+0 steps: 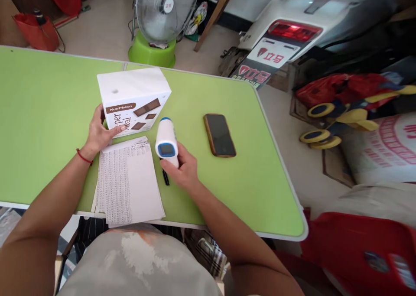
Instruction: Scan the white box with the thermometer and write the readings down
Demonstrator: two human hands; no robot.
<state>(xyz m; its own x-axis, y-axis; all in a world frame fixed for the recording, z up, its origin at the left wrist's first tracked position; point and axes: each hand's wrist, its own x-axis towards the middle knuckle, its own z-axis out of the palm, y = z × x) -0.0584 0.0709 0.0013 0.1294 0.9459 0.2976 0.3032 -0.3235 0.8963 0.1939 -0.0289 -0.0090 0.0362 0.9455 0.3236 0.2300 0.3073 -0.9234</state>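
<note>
My left hand (100, 133) grips the lower left corner of a white box (133, 88) printed with "NutriMotion" and brown chocolate pieces; it stands on the table, or just above it, which I cannot tell. In my right hand (185, 168) is a white and blue infrared thermometer (167, 138), held by its handle with its small screen facing me. Below the box lies a stack of handwritten papers (130, 183). A black pen (165, 177) rests beside the papers, partly hidden under my right hand. To the right, a phone (220, 134) in a brown case lies face up.
The green table (253, 183) has a pale rim. Beyond it are a fan (167, 10) on a green stool (151, 51) and a white scooter (292, 27). A red chair (357, 248) stands at the lower right, near a large printed sack (383, 148).
</note>
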